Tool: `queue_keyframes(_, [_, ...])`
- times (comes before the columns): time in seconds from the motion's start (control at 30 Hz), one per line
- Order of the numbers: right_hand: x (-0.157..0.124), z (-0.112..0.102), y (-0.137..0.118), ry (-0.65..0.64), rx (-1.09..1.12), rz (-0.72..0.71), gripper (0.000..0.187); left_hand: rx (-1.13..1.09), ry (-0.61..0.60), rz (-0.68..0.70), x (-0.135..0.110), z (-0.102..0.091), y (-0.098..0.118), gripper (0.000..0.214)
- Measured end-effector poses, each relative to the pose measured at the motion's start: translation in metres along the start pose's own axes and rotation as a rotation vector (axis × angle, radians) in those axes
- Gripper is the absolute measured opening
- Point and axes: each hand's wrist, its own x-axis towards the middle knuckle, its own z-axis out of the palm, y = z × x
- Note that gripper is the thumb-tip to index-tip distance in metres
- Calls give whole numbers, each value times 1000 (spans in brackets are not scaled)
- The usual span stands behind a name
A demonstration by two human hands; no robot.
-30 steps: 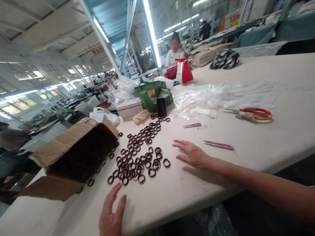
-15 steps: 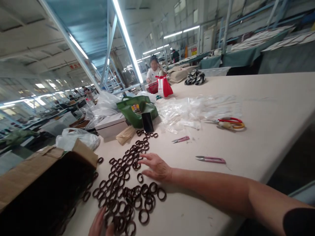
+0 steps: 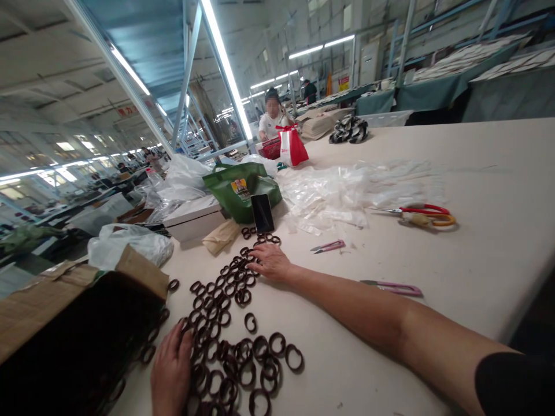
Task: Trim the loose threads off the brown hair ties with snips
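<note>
Many dark brown rings [image 3: 247, 372] lie spread over the pale tabletop in a long patch, heaped thickest towards me. My right hand [image 3: 271, 261] reaches across to the far part of the patch, fingers stretched out and touching rings there. At the patch's left edge is my left hand [image 3: 171, 364], its fingers extended and slightly bent against the nearest rings. No ring shows clearly gripped in either hand. Beside the left hand stands an open cardboard box [image 3: 143, 271], its inside dark, with several rings along its near side.
A phone [image 3: 262, 214] leans on a green bag [image 3: 243, 188] behind the rings. Thread snips [image 3: 329, 247], more snips [image 3: 396, 288] and red-and-yellow-handled scissors [image 3: 427, 216] lie right. Clear plastic bags [image 3: 329, 193] spread behind. A person [image 3: 273, 118] sits beyond a red-and-white bag [image 3: 291, 145].
My right hand has moved farther away along the rings. My left hand has come forward and up into view along their left edge. The camera view has shifted slightly.
</note>
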Motion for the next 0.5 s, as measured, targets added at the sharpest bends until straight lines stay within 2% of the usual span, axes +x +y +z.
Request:
queue_keyframes(0.13, [-27,8,-29,-131,87,-257,35,-133,-65,144,-17,16,35,62])
queue_keyframes(0.2, [-45,5,-39,-174,165,-402,34,-211,-103,171,-33,15,47,57])
queue_keyframes(0.27, [-64,-1,-47,-209,266,-486,32,-310,-137,183,-52,8,55,54])
queue_keyframes(0.37, [-88,-18,-50,-220,422,-453,32,-512,-157,140,-78,-7,60,55])
queue_keyframes(0.5, [-115,-46,-40,-168,519,-233,36,-813,2,25,-105,-27,48,66])
